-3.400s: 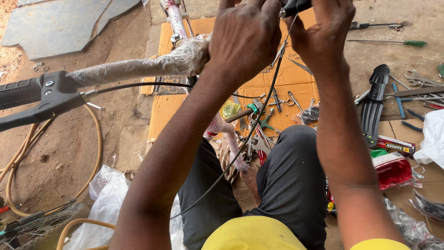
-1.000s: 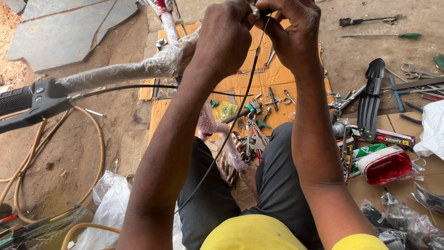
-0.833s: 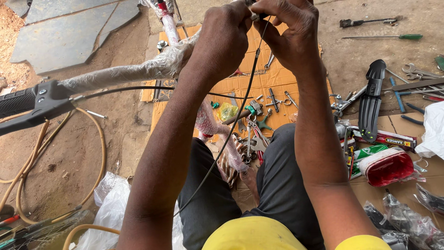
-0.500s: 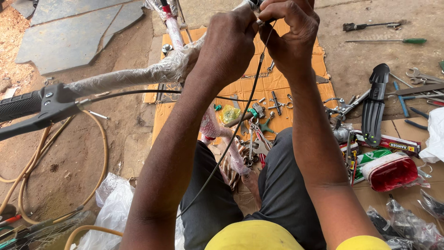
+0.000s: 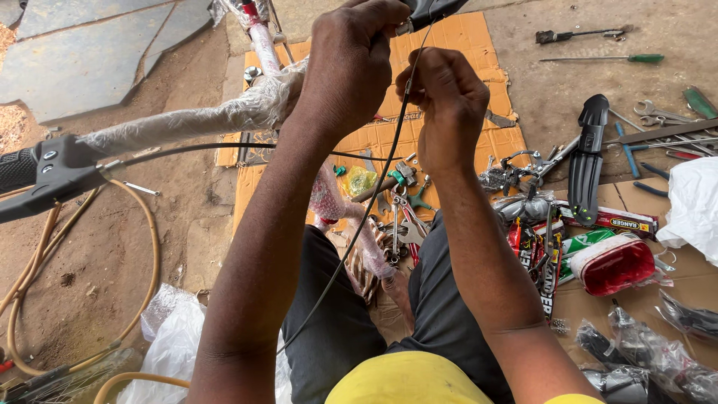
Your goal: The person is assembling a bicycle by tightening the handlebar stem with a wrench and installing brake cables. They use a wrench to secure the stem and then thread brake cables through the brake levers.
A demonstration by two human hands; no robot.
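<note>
Item 1, left hand (image 5: 351,71): I have it raised at the top of the view, fingers curled shut around the black brake lever (image 5: 430,9) at the upper edge; only part of the lever shows.

Item 2, right hand (image 5: 445,105): just beside the left and slightly lower, fingertips pinched closed on the thin black cable (image 5: 366,217) a little below the lever.

Item 3, cable: runs from the lever down through my right fingertips, then slants down and left across my left forearm toward my lap; its lower end I cannot make out.

Item 4, handlebar (image 5: 187,120): wrapped in clear plastic, reaching left from under my left wrist to a black grip (image 5: 19,168) with a second lever.

Item 5, flattened cardboard (image 5: 464,45) on the ground beneath both hands, carrying loose spanners and small parts.

Item 6, right side: black mudguard piece (image 5: 587,161), green-handled screwdriver (image 5: 606,58), red reflector in clear packaging (image 5: 617,265), white plastic bag (image 5: 695,206).

Item 7, lower left: tan hose (image 5: 146,247) looped on the dirt.
</note>
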